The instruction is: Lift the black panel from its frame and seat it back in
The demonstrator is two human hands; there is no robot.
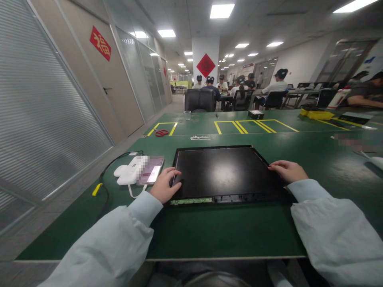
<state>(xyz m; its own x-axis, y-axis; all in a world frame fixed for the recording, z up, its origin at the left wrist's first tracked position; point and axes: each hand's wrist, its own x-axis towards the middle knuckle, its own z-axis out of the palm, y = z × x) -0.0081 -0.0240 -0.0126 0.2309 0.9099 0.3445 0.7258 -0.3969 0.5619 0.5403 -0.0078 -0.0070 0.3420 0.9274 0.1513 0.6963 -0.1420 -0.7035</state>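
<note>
A black flat display panel (221, 171) lies face up on the green tabletop in front of me. A strip of green circuit board (191, 201) shows along its near edge, at the left. At the panel's left edge is my left hand (166, 185), with thumb and fingers bent over the frame and gripping it. My right hand (289, 171) pinches the right edge near the far corner, its fingertips on the frame. The undersides of the fingers are hidden in both hands.
Left of the panel lie a phone (154, 169), a white device (131, 170) and a black cable (103, 179). Red-handled scissors (161, 132), a clear cup (187, 115) and a small black box (255, 114) are farther back on the table (224, 235). Several people sit beyond.
</note>
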